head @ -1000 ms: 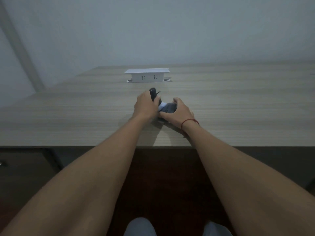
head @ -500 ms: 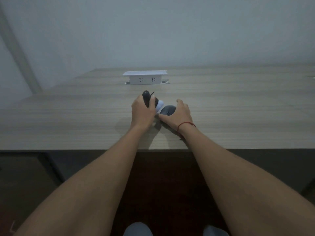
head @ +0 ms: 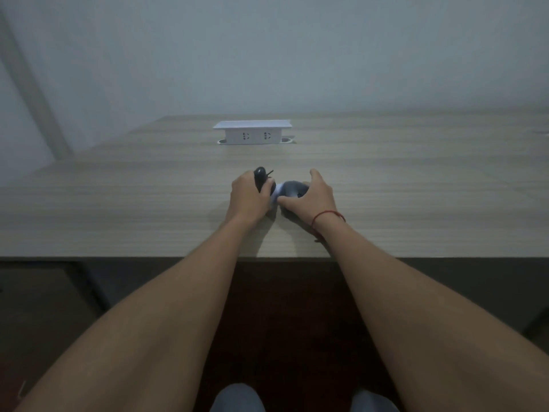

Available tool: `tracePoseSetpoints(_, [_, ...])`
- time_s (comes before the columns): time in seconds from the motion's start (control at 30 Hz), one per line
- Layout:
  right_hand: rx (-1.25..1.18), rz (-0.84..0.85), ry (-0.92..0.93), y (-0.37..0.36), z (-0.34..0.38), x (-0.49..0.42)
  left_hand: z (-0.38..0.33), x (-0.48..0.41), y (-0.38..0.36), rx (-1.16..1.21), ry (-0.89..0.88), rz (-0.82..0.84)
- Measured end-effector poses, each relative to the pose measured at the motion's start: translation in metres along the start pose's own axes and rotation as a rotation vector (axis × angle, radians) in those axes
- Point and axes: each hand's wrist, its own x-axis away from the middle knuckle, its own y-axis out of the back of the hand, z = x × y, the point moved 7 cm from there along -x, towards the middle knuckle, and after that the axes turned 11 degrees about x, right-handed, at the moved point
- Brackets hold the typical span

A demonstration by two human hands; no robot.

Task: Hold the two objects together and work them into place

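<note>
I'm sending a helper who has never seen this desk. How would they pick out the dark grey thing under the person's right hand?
On the wooden desk, start at the white socket box at the back and come straight toward the near edge. The dark grey rounded object lies there under the right hand. Unlike the slim black piece held upright by the left hand, it lies low.

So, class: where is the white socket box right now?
In the head view, the socket box stands at the table's far middle, beyond both hands.

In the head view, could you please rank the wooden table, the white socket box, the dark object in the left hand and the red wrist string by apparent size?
1. wooden table
2. white socket box
3. dark object in the left hand and red wrist string: alike, unranked; the hand hides part of the object.
</note>
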Motion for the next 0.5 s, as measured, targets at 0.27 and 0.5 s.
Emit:
tracePoseSetpoints(0.27, [-0.022, 0.018, 0.006, -0.004, 0.0, -0.001, 0.001, -0.011, -0.004, -0.016, 0.055, 0.053])
tracePoseSetpoints(0.5, [0.007, 0.076, 0.008, -0.01, 0.001, -0.002, -0.009, -0.019, 0.001, 0.086, 0.043, 0.008])
